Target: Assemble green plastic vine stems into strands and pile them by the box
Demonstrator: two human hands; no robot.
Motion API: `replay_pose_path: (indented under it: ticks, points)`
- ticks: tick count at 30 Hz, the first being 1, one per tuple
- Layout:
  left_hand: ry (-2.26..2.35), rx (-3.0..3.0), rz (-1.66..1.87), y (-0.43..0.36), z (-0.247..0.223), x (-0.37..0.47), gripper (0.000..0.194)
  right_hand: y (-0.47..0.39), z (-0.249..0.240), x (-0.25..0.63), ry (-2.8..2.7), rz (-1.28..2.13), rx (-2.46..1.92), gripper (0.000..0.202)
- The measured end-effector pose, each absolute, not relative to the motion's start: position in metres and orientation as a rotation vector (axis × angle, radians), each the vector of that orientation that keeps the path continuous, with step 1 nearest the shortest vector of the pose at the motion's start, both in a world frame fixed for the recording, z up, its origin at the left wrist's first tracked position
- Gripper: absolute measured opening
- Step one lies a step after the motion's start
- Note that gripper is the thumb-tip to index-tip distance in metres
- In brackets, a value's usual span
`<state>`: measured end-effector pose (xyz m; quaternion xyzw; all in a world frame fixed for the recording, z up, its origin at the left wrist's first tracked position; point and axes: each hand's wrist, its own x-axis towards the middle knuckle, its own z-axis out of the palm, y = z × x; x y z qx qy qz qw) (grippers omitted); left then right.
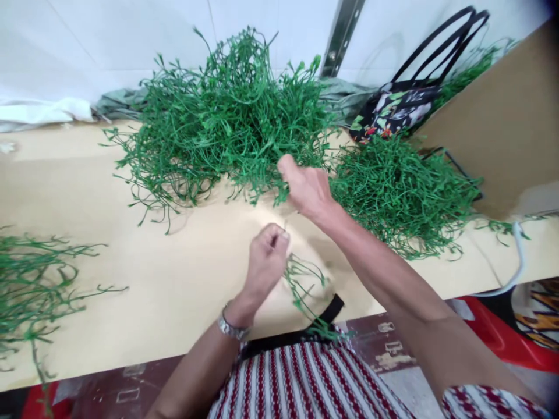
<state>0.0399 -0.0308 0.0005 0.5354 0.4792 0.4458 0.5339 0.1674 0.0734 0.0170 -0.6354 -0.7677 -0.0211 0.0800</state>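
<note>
Here, the left hand [268,256] pinches one sprig cluster [297,291]; the right hand [308,186] (grip unclear) is near two green heaps [236,116].

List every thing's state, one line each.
Left hand: closed, pinching green sprigs.
Green sprigs: held, ends splayed.
Right hand: fingers curled, grip unclear.
Central greenery pile: heaped, tangled.
Right greenery pile: heaped, tangled.
Left greenery pile: spread loosely.
Floral handbag: handles upright.
Cardboard: tilted.
Metal wristband: around left wrist.

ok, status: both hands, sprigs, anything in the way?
Left hand closed on green sprigs. Right hand at near edge of large pile, grip hidden. Cardboard off right, by smaller pile.
</note>
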Motion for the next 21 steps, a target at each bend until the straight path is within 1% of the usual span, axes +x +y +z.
replay_pose_path:
  ticks: [2, 5, 9, 10, 12, 14, 16, 19, 20, 21]
  points:
    - [1.138, 1.266, 1.059, -0.023, -0.002, 0.032, 0.022, 0.069, 0.018, 0.167, -2.327, -0.082, -1.796, 0.042]
    - [1.078, 1.144, 1.056, -0.013, -0.009, 0.017, 0.022, 0.059, 0.012, 0.173, -2.298, 0.004, -1.770, 0.038]
    - [0.991, 0.962, 1.053, -0.011, -0.015, 0.004, 0.015, 0.041, 0.021, 0.207, -2.174, 0.156, -1.721, 0.016]
    - [0.982, 0.943, 1.046, -0.012, -0.015, 0.001, 0.015, 0.038, 0.029, 0.221, -2.102, 0.143, -1.746, 0.016]
    - [0.994, 0.911, 1.031, -0.014, -0.013, -0.002, 0.015, 0.037, 0.048, 0.256, -1.897, 0.002, -1.869, 0.025]
    - [1.029, 0.877, 1.022, -0.015, -0.011, -0.005, 0.016, 0.042, 0.066, 0.295, -1.675, -0.220, -2.041, 0.038]
    - [1.053, 0.843, 1.018, -0.015, -0.009, -0.007, 0.018, 0.050, 0.081, 0.336, -1.545, -0.305, -2.224, 0.056]
    - [1.034, 0.818, 1.008, -0.012, -0.011, -0.009, 0.020, 0.058, 0.095, 0.389, -1.576, -0.149, -2.426, 0.089]
    - [1.027, 0.814, 1.004, -0.011, -0.012, -0.009, 0.020, 0.058, 0.097, 0.400, -1.618, -0.076, -2.446, 0.095]
    - [1.027, 0.807, 1.005, -0.010, -0.012, -0.008, 0.020, 0.057, 0.099, 0.407, -1.657, -0.022, -2.443, 0.096]
